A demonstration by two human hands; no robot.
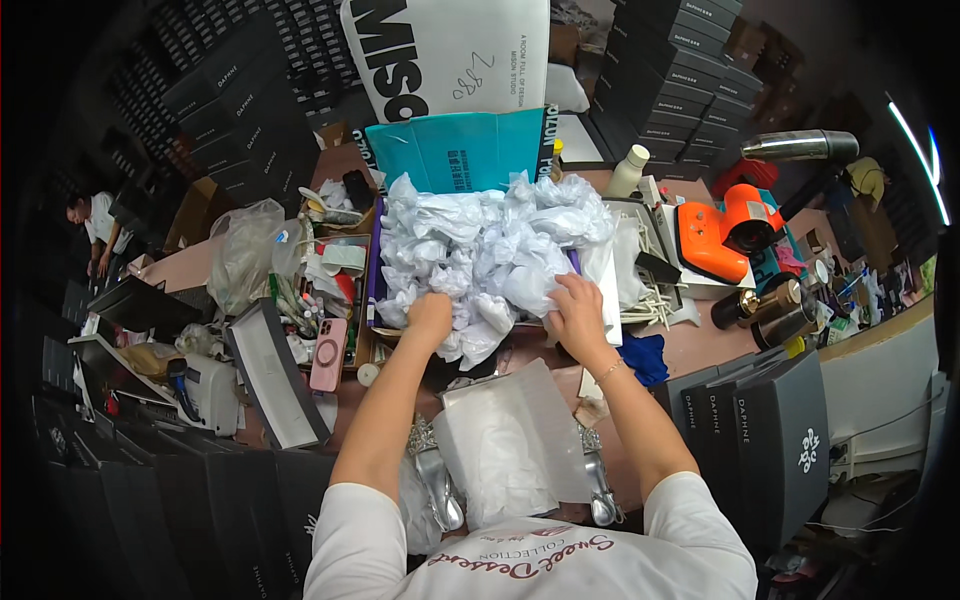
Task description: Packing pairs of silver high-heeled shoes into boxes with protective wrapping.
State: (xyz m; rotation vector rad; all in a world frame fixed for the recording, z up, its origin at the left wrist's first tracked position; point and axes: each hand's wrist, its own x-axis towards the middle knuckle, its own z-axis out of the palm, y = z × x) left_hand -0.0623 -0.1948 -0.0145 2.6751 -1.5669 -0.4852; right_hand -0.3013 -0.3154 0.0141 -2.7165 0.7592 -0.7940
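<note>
A heap of crumpled white tissue paper (490, 235) fills an open box, whose teal flap (455, 150) stands up at the back. My left hand (430, 318) is closed on the near left part of the heap, its fingertips hidden in the paper. On the near right side, my right hand (578, 308) has bent fingers round a wad of the same paper. Closer to me lies a sheet of translucent wrapping (510, 440) over white paper. A silver high-heeled shoe (437, 485) lies to its left, another silver shoe (598, 485) to its right.
Left of the heap are a pink phone (328, 352), an open grey box part (275, 375) and clutter. On the right stand an orange device (715, 240), a cream bottle (628, 170) and a tray of white sticks (652, 300). Dark shoeboxes (755, 440) surround the table.
</note>
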